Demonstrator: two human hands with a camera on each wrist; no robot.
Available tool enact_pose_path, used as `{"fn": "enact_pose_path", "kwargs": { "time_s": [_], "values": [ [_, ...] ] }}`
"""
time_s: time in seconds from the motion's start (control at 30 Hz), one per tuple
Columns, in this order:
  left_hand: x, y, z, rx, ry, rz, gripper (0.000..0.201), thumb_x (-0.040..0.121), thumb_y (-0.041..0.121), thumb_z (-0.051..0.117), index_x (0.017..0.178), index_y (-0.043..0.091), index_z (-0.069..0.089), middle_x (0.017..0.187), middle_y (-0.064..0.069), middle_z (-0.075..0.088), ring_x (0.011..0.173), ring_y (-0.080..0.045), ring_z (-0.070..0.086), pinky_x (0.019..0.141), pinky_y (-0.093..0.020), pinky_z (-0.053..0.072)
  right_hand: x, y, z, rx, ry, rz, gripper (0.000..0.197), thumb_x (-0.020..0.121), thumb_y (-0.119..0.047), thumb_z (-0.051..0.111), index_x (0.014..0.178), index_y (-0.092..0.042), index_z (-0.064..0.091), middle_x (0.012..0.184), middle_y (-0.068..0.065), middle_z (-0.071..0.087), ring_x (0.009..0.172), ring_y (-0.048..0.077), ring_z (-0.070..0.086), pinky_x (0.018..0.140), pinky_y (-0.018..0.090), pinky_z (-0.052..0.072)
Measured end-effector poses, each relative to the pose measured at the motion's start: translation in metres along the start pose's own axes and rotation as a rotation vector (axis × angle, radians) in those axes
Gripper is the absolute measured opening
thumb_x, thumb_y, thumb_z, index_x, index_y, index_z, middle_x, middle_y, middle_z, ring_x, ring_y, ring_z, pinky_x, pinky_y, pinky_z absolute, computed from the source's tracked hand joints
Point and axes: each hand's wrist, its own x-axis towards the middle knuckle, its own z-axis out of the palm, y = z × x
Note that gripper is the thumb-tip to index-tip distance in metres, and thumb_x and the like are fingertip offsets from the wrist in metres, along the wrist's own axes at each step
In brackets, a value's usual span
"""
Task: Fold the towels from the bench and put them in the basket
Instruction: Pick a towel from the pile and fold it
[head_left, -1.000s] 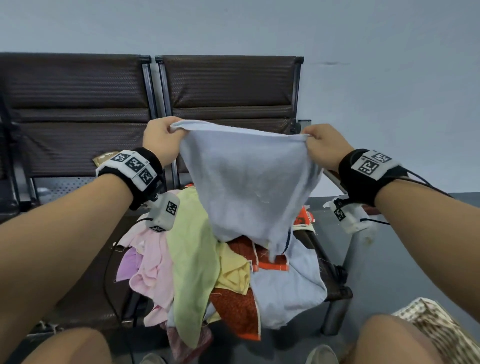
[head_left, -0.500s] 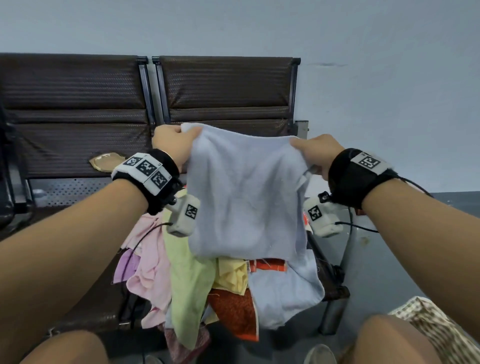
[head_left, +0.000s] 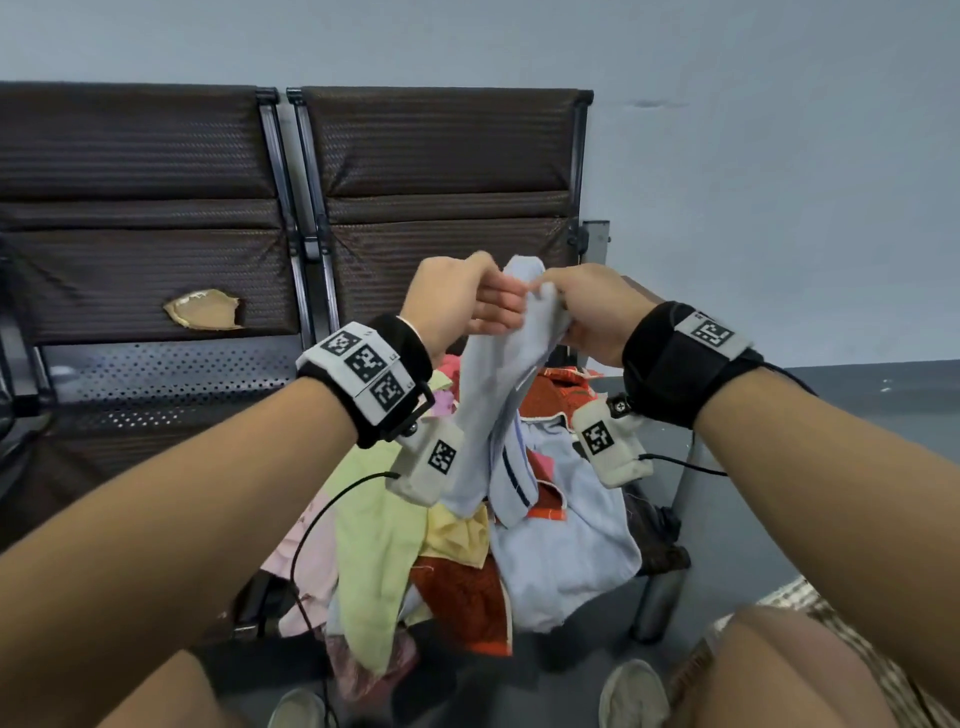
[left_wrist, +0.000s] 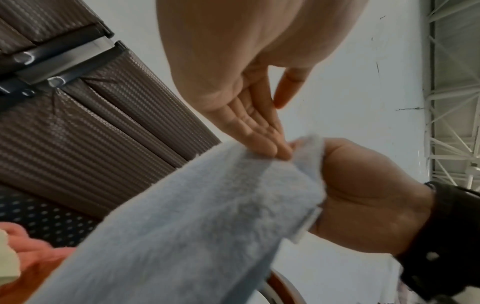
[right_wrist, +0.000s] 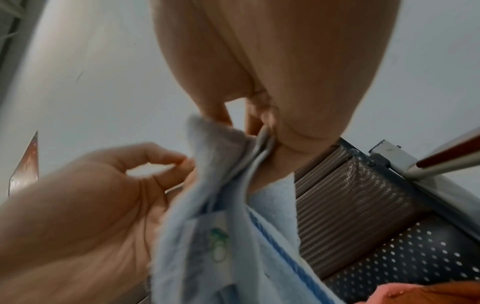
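Observation:
I hold a light blue towel (head_left: 493, 405) up in front of the bench (head_left: 156, 405), doubled so that it hangs in a narrow strip over the pile. My right hand (head_left: 587, 306) pinches its top corners together; the right wrist view shows the towel (right_wrist: 221, 236) and its edges caught between thumb and fingers. My left hand (head_left: 467, 296) is right against it. In the left wrist view its fingers (left_wrist: 254, 131) lie straight with their tips on the towel (left_wrist: 194, 216) and the thumb stands apart. A checkered basket (head_left: 815, 603) shows at the lower right, mostly hidden by my right knee.
A heap of towels covers the right bench seat: green (head_left: 363, 545), red (head_left: 457, 587), light blue (head_left: 566, 561), pink (head_left: 306, 561), some hanging over the front edge. The left backrest has a torn patch (head_left: 202, 309). Bare perforated seat lies to the left. My feet stand below the pile.
The towel was stretched wide between my hands. My hands have come together, doubling it, and its lower end has lifted off the pile.

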Motion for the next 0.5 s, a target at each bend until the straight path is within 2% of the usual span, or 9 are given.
{"fn": "enact_pose_path", "kwargs": {
  "time_s": [0.03, 0.07, 0.13, 0.17, 0.23, 0.3, 0.37, 0.43, 0.5],
  "values": [
    [0.002, -0.001, -0.004, 0.028, 0.065, 0.017, 0.026, 0.09, 0.009, 0.046, 0.084, -0.001, 0.069, 0.067, -0.009, 0.068, 0.054, -0.018, 0.065, 0.054, -0.024, 0.053, -0.001, 0.001, -0.002, -0.041, -0.019, -0.014, 0.014, 0.093, 0.0, 0.05, 0.083, -0.004, 0.058, 0.084, 0.015, 0.055, 0.077, 0.023, 0.056, 0.062, 0.029, 0.048],
    [0.004, -0.003, -0.008, 0.073, 0.128, 0.053, 0.022, 0.088, 0.005, 0.047, 0.086, 0.003, 0.068, 0.069, -0.009, 0.067, 0.058, -0.018, 0.064, 0.058, -0.028, 0.053, -0.001, 0.001, -0.004, -0.064, -0.062, -0.022, 0.013, 0.09, 0.004, 0.048, 0.084, -0.001, 0.059, 0.084, 0.015, 0.054, 0.078, 0.024, 0.056, 0.059, 0.027, 0.047],
    [0.009, -0.01, -0.013, 0.178, 0.145, 0.088, 0.033, 0.082, -0.004, 0.05, 0.109, 0.007, 0.064, 0.095, -0.012, 0.068, 0.084, -0.024, 0.065, 0.078, -0.039, 0.055, -0.003, 0.001, -0.007, -0.075, -0.149, -0.047, 0.026, 0.087, 0.007, 0.046, 0.104, 0.006, 0.066, 0.093, 0.018, 0.062, 0.085, 0.024, 0.061, 0.062, 0.025, 0.051],
    [0.009, -0.012, -0.015, 0.189, 0.081, 0.051, 0.048, 0.078, -0.006, 0.05, 0.122, 0.007, 0.059, 0.109, -0.014, 0.066, 0.098, -0.028, 0.063, 0.087, -0.044, 0.053, -0.003, 0.001, -0.007, -0.076, -0.191, -0.059, 0.034, 0.086, 0.008, 0.044, 0.112, 0.003, 0.067, 0.1, 0.021, 0.066, 0.089, 0.024, 0.064, 0.066, 0.026, 0.053],
    [0.011, -0.018, -0.019, 0.103, -0.141, -0.067, 0.06, 0.067, 0.0, 0.048, 0.126, 0.002, 0.06, 0.112, -0.015, 0.062, 0.102, -0.032, 0.059, 0.086, -0.047, 0.047, 0.0, 0.0, -0.008, -0.081, -0.238, -0.073, 0.043, 0.085, 0.007, 0.043, 0.118, -0.003, 0.069, 0.114, 0.025, 0.068, 0.099, 0.026, 0.065, 0.082, 0.033, 0.053],
    [0.013, -0.021, -0.024, -0.002, -0.347, -0.161, 0.053, 0.067, 0.005, 0.049, 0.115, 0.003, 0.07, 0.11, -0.017, 0.067, 0.103, -0.031, 0.064, 0.092, -0.043, 0.05, 0.009, 0.001, -0.014, -0.074, -0.245, -0.083, 0.044, 0.084, 0.005, 0.043, 0.114, -0.008, 0.072, 0.114, 0.021, 0.07, 0.103, 0.026, 0.064, 0.089, 0.037, 0.05],
    [0.018, -0.021, -0.028, -0.042, -0.425, -0.191, 0.045, 0.078, 0.003, 0.055, 0.121, 0.006, 0.068, 0.121, -0.014, 0.068, 0.111, -0.027, 0.066, 0.096, -0.04, 0.053, 0.017, 0.004, -0.023, -0.096, -0.228, -0.071, 0.036, 0.084, -0.007, 0.05, 0.111, -0.01, 0.073, 0.107, 0.012, 0.072, 0.099, 0.024, 0.066, 0.085, 0.035, 0.053],
    [0.029, -0.022, -0.03, 0.01, -0.351, -0.169, 0.037, 0.086, 0.004, 0.062, 0.123, 0.006, 0.067, 0.121, -0.013, 0.07, 0.11, -0.027, 0.068, 0.085, -0.036, 0.059, 0.025, 0.007, -0.035, -0.193, -0.214, -0.033, 0.034, 0.082, -0.028, 0.066, 0.11, -0.012, 0.074, 0.107, 0.006, 0.075, 0.099, 0.023, 0.071, 0.082, 0.036, 0.058],
    [0.044, -0.024, -0.029, 0.092, -0.219, -0.137, 0.03, 0.089, 0.007, 0.067, 0.118, 0.003, 0.068, 0.117, -0.016, 0.071, 0.109, -0.031, 0.068, 0.088, -0.042, 0.059, 0.035, 0.012, -0.049, -0.402, -0.189, 0.018, 0.045, 0.072, -0.035, 0.08, 0.109, -0.01, 0.074, 0.107, 0.01, 0.076, 0.101, 0.029, 0.073, 0.085, 0.04, 0.061]
  ]
}}
